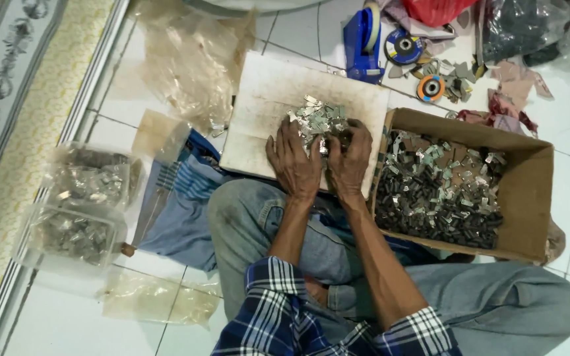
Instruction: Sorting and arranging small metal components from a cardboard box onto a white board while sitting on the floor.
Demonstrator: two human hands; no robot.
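Seated on the tiled floor, the person presses the left hand and right hand together, fingers curled over a heap of small metal clips on a white board, seemingly mid-sorting beside a clip-filled cardboard box.

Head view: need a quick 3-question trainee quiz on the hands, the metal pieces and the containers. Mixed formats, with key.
1. True or false: both hands, left hand and right hand, rest on the pile of small metal pieces on the white board.
2. The cardboard box of metal pieces lies on which side of the person? A) left B) right C) behind
3. Fill in: the clear plastic bags of metal pieces sit on the tiled floor to the person's ____.

Key: 1 true; 2 B; 3 left
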